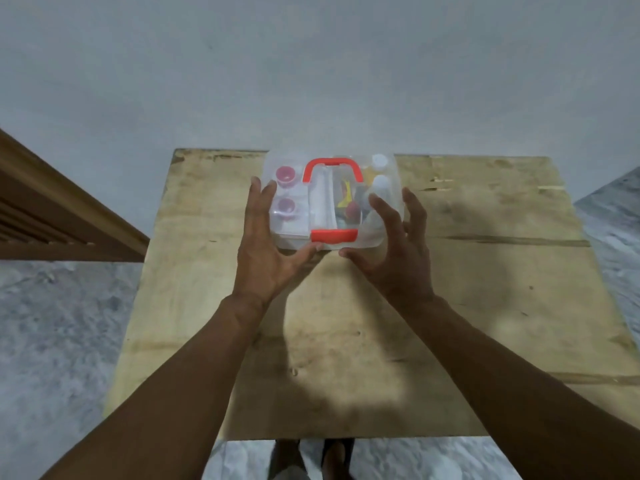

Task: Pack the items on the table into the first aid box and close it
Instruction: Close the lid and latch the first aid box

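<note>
Evidently lidded, the clear box (298, 211) with red handle (332, 163) and latch (334, 234) sat on the surface (485, 271); left hand (266, 251) and right hand (391, 251) flanked it, fingers spread.

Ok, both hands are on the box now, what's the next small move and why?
Probably press the red latch shut with both thumbs. The lid sits over the packed first aid box, and the left hand and right hand flank it, thumbs right under the latch. Whether it has already clicked, I cannot tell.
</note>
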Available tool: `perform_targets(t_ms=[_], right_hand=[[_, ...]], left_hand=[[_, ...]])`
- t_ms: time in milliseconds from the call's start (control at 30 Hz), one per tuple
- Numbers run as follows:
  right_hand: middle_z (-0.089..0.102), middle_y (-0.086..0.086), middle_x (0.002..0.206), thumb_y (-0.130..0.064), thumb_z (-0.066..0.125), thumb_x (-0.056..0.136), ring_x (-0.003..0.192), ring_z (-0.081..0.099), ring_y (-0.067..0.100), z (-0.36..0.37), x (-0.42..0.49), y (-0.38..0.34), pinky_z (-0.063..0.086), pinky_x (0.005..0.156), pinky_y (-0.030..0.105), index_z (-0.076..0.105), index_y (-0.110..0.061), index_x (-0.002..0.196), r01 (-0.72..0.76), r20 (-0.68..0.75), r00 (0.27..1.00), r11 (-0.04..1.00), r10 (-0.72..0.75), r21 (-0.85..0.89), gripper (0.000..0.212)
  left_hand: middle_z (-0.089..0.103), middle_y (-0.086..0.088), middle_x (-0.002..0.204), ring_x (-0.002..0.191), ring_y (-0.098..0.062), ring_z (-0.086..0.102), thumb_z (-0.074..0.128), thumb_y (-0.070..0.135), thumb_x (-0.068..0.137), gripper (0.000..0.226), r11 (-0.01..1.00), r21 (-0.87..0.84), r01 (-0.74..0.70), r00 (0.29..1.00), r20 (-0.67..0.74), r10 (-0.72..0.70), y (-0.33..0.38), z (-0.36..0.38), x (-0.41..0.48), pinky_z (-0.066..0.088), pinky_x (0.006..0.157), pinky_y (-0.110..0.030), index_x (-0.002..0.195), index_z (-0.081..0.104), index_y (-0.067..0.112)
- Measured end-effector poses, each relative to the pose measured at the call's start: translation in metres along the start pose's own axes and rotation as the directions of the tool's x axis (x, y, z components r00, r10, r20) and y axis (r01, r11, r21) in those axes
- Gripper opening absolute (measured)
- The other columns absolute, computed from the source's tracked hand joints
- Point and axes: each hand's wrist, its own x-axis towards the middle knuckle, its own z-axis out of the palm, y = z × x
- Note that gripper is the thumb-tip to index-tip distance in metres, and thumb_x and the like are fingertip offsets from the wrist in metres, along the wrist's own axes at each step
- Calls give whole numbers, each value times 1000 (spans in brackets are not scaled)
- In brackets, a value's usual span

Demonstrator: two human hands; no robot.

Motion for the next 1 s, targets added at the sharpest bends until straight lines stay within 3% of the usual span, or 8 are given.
perform_targets(t_ms=[167,367,533,733,1000], right_hand=[[24,7,147,-63,71,74,134,43,36,8,0,-1,58,88,51,42,-25,136,-28,-56,998,999,29,23,78],[32,17,144,-61,75,75,135,40,35,18,2,4,57,88,48,43,-28,131,-56,-108,992,998,58,27,72],[28,12,144,-62,72,77,134,41,35,20,1,6,58,85,47,42,-30,130,-48,-124,991,999,48,0,70],[24,5,143,-65,60,83,132,42,38,26,2,1,59,79,51,39,-32,129,-67,-158,985,998,63,-18,60],[22,2,144,-54,68,82,134,40,36,25,0,-2,59,79,52,35,-34,130,-92,-150,985,996,90,-10,61]], left_hand=[[35,5,156,138,-13,43,74,68,70,101,995,-99,13,1000,1,-12,-2,3,-2,44,111,-38,149,20,36],[37,24,145,130,-1,47,80,60,69,102,989,-148,22,1000,-4,-23,-7,4,-2,46,103,-21,150,21,35],[34,31,140,124,13,44,83,50,70,98,988,-153,25,999,-27,-29,-5,5,-3,46,102,-16,146,22,35],[42,6,150,132,-15,51,83,50,72,97,989,-147,32,998,-43,-39,-6,8,-4,52,102,-37,147,23,36],[40,16,145,132,-11,49,78,57,73,94,977,-207,52,997,-43,-62,-5,10,-8,48,106,-28,146,22,38]])
